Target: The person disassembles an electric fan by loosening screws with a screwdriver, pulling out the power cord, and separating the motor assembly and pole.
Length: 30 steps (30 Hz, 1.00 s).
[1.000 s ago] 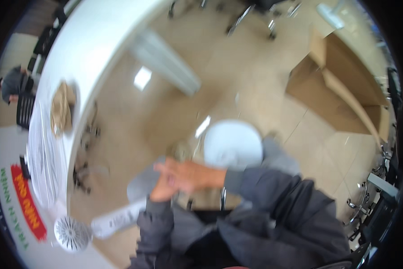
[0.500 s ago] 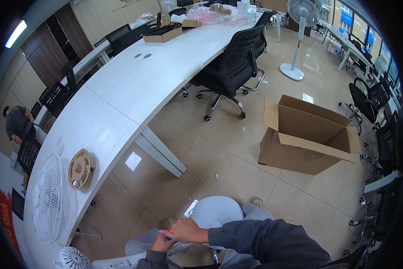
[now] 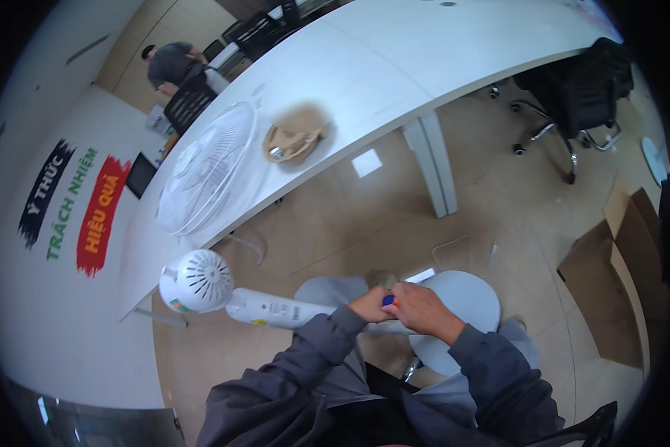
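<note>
A white fan body lies across my lap: its round motor housing (image 3: 197, 281) points left and its white pole (image 3: 275, 309) runs right toward a round white base (image 3: 469, 298). My left hand (image 3: 370, 304) grips the pole near the base. My right hand (image 3: 423, 309) is closed on a small tool with a blue and orange handle (image 3: 388, 301) held at the joint between pole and base. On the white table, a round white fan grille (image 3: 204, 167) lies flat beside a tan crumpled bag or fan part (image 3: 294, 141).
The long curved white table (image 3: 424, 67) has a leg (image 3: 435, 164) just ahead. A black office chair (image 3: 573, 97) stands at the right. An open cardboard box (image 3: 618, 283) sits on the floor at far right. Another person (image 3: 175, 63) works at the far left.
The view has swung left and down. My hands have stayed together at the fan pole and base, now seen lower centre with the motor housing in full view.
</note>
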### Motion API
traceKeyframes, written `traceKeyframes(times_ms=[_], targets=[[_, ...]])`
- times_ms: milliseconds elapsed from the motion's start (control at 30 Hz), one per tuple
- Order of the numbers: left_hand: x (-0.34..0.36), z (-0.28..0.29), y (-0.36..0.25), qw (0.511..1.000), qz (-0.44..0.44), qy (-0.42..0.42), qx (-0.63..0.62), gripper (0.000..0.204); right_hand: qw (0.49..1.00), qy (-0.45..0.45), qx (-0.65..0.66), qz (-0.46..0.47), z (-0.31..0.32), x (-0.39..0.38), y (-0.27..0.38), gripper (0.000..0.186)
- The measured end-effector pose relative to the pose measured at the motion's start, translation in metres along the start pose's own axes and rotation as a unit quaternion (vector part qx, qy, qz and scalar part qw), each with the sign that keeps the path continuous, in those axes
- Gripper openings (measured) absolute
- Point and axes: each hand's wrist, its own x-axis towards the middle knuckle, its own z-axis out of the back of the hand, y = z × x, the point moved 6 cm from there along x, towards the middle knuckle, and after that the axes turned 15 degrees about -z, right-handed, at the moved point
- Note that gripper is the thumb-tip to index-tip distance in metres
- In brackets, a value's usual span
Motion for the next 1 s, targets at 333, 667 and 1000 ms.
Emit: traceKeyframes(times_ms=[333,667,1000], targets=[[-0.012,-0.024,-0.007,0.969,-0.017,-0.132,0.21,0.019,0.982,0.031,0.092,-0.162,0.009,-0.009,-0.015,0.045],[-0.009,-0.013,-0.001,0.983,0.048,-0.087,0.154,0.024,0.986,-0.008,0.127,-0.104,0.0,-0.003,-0.027,0.031],[-0.022,0.01,-0.02,0.983,0.0,0.037,0.179,0.023,0.993,-0.073,0.066,0.064,-0.006,-0.019,-0.02,0.026]])
